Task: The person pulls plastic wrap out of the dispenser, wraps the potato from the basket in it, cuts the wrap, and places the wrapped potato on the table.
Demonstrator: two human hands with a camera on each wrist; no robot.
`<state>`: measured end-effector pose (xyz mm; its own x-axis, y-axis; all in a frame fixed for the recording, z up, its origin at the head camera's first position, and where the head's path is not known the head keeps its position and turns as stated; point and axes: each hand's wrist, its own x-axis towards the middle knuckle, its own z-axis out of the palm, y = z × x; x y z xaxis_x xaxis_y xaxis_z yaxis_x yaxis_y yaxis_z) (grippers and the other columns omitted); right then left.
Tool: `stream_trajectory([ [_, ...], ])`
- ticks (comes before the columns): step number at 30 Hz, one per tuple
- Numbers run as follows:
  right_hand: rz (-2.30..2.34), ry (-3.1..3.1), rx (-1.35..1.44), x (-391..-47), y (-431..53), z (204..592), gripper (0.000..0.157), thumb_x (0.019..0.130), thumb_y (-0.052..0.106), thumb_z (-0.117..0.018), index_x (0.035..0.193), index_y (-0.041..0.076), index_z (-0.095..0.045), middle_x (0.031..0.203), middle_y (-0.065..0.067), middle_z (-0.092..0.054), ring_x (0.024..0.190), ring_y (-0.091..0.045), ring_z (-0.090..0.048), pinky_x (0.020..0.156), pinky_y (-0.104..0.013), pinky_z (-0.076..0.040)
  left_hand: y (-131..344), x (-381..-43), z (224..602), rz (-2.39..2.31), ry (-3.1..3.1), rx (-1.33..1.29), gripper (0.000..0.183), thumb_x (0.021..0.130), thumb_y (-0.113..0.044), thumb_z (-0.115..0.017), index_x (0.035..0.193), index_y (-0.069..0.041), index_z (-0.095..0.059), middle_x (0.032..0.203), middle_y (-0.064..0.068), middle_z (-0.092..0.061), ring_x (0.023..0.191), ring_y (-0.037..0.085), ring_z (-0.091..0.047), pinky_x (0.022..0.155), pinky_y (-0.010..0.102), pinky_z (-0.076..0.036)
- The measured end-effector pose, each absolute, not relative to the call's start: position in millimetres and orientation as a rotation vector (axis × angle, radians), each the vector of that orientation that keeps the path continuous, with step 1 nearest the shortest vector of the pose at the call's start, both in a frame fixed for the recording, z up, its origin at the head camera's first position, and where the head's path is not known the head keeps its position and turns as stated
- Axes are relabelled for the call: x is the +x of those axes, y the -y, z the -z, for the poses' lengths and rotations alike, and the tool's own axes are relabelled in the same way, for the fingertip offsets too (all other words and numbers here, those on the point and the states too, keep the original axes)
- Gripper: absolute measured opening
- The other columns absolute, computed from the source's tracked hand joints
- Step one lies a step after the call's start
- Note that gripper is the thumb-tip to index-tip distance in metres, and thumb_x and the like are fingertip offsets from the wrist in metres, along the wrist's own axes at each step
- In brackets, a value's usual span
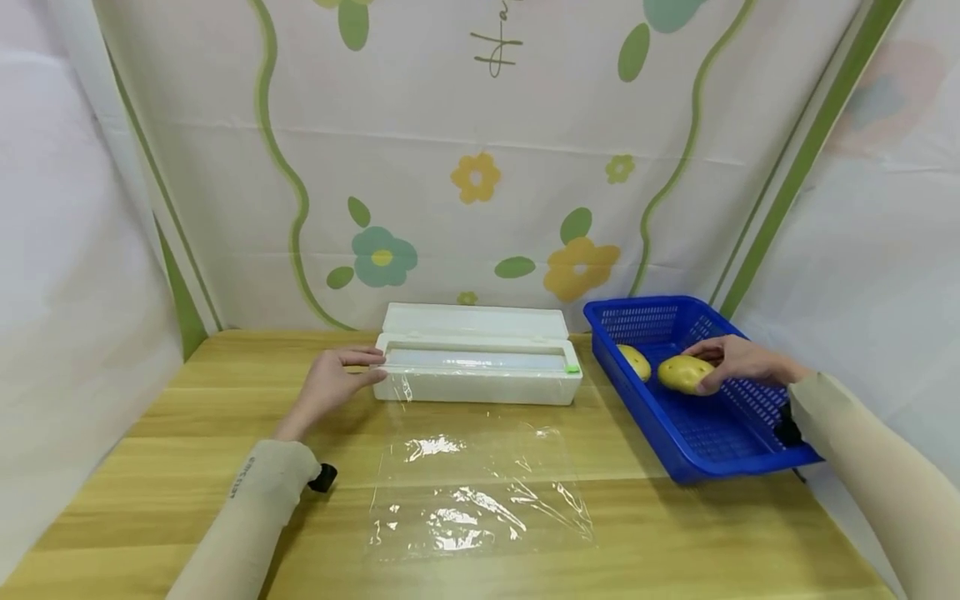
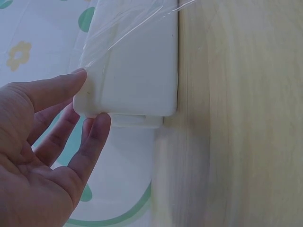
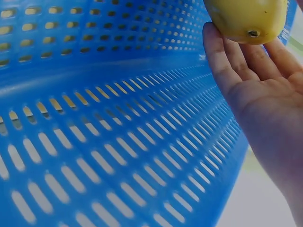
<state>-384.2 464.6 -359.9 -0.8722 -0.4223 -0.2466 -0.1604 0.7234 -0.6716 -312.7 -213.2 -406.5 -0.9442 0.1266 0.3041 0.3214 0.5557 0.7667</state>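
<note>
Holding potato (image 1: 681, 375) in right grip (image 1: 738, 361), we have film (image 1: 480, 504) leftward, nearer our left grip (image 1: 333, 382), which pinches box (image 1: 480, 388) end.

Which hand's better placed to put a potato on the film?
Likely the right hand: it grips a potato; the left hand holds the white box, away from the blue basket.

backdrop cloth (image 1: 420, 108): sideways script "Ha" (image 1: 498, 52), runs off the top edge | left sleeve (image 1: 262, 508): dark lettering (image 1: 242, 477), too tiny to read tbh
</note>
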Motion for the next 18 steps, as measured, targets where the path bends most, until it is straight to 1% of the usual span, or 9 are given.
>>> stream_trajectory([
  [6,0.929,-2.585,-0.446,-381,-464,351,0.066,0.069,0.018,-0.077,0.125,0.003,-0.045,0.116,-0.014,-0.053,0.097,-0.025,-0.052,0.075,-0.036,-0.047,214,-314,406,1.336,2.581,-0.377,0.029,0.074,-0.032,-0.073,0.099,-0.018,-0.070,0.115,-0.005,-0.058,0.109,0.019,-0.049,0.090,0.046,-0.036],
  [12,0.999,-2.602,-0.457,-378,-461,343,0.067,0.068,0.016,-0.078,0.125,0.006,-0.046,0.114,-0.014,-0.053,0.094,-0.028,-0.053,0.072,-0.038,-0.048,214,-312,404,1.340,2.587,-0.386,0.030,0.074,-0.031,-0.073,0.100,-0.016,-0.069,0.114,-0.004,-0.058,0.112,0.021,-0.047,0.092,0.048,-0.034],
  [18,1.097,-2.556,-0.528,-370,-455,326,0.066,0.070,0.009,-0.076,0.127,0.005,-0.044,0.116,-0.017,-0.051,0.092,-0.031,-0.053,0.070,-0.040,-0.048,213,-310,403,1.355,2.586,-0.369,0.029,0.074,-0.030,-0.073,0.100,-0.016,-0.070,0.114,-0.004,-0.058,0.112,0.021,-0.046,0.092,0.049,-0.033],
])
